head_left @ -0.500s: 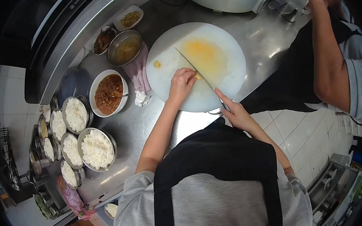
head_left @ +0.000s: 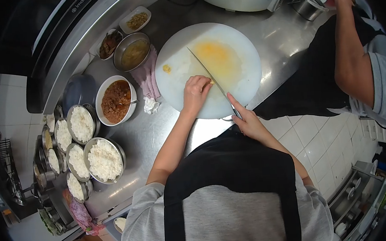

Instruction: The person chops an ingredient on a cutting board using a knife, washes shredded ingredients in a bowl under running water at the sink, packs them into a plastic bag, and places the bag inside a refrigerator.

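My right hand [head_left: 247, 118] is wrapped round the handle of a long kitchen knife [head_left: 206, 69]. Its blade lies diagonally over a round white cutting board [head_left: 182, 42], pointing away from me. Close against the blade, my left hand [head_left: 196, 93] has its fingers curled on a small yellow food piece [head_left: 211, 82], mostly hidden by the fingertips. Another little yellow piece [head_left: 166, 68] sits near the board's left side. A yellow-orange stain [head_left: 212, 51] marks the board's far half.
Left of the board are a pink cloth [head_left: 146, 74], crumpled white paper [head_left: 151, 105], a bowl of brown-red minced food [head_left: 115, 104] and several metal bowls of rice [head_left: 104, 160]. A steel bowl of liquid [head_left: 134, 55] stands farther back. On the right, a co-worker's arm [head_left: 353, 49] reaches over the counter.
My left fingers have closed further over the yellow piece, which shows less now. The knife has shifted only slightly. At upper right, the co-worker's hands have moved and a metal pot shows more clearly.
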The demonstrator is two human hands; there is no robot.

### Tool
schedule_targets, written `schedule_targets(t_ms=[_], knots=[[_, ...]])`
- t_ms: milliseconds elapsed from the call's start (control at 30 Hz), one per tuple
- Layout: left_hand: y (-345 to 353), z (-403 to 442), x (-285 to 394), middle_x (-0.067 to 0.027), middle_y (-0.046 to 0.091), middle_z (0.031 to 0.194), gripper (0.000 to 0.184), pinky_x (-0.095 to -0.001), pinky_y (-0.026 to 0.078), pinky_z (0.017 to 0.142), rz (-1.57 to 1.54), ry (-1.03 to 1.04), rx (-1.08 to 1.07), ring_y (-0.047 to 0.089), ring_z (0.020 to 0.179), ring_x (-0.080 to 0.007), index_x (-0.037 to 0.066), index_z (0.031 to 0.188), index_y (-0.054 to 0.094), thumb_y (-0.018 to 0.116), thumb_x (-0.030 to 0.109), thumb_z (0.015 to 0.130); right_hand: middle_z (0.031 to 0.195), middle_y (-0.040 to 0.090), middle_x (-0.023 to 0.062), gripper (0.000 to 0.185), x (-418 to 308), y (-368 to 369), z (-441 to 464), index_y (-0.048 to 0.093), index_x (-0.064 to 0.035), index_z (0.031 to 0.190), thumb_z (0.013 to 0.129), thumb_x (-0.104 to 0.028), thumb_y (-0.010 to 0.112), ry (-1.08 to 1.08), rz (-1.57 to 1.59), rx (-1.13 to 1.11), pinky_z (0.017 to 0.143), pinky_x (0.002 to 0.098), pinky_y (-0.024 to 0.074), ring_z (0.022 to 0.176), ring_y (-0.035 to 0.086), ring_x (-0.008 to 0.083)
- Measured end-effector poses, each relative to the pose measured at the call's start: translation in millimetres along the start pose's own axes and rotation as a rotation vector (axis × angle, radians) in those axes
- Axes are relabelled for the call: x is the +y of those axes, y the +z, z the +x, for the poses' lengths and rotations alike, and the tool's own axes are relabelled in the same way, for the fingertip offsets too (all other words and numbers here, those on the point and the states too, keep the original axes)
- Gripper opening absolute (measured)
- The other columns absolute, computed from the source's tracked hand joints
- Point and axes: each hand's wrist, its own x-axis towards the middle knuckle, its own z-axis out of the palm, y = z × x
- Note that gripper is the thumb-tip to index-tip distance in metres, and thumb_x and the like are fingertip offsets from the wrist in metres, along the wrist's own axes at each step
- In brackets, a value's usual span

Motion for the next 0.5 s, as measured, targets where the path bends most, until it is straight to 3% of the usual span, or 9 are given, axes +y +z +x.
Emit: schedule_targets(t_ms=[300,367,500], knots=[[4.2,0.2,4.6,-0.0071,0.058,0.075,0.012,-0.0338,0.045,0.068,0.089,0.002,0.012,0.055,0.076,-0.0256,0.003,0.075,0.061,0.068,0.007,0.067,0.120,0.047,0.0288,0.067,4.5,3.3,3.3,0.020,-0.0156,0.140,0.080,0.000,0.047,-0.009,0.023,-0.001,0.092,0.0356,0.0365,0.112,0.046,0.0407],[3.3,-0.3,5.4,-0.0075,0.058,0.077,0.015,-0.0349,0.044,0.071,0.069,0.002,-0.015,0.055,0.078,-0.0259,0.003,0.078,0.061,0.069,0.010,0.066,0.120,0.047,0.0285,0.067,13.2,7.6,7.1,0.020,-0.0159,0.140,0.081,0.000,0.047,-0.228,-0.082,0.086,0.093,0.0363,0.0364,0.113,0.046,0.0404],[6.2,1.6,4.0,-0.0075,0.058,0.080,0.019,-0.0357,0.042,0.069,0.075,0.036,0.021,0.054,0.078,-0.0256,0.004,0.080,0.061,0.069,0.008,0.064,0.119,0.048,0.0282,0.067,1.3,2.4,6.0,0.021,-0.0159,0.140,0.080,-0.001,0.048,-0.043,-0.010,0.016,0.092,0.0364,0.0370,0.112,0.046,0.0403]])
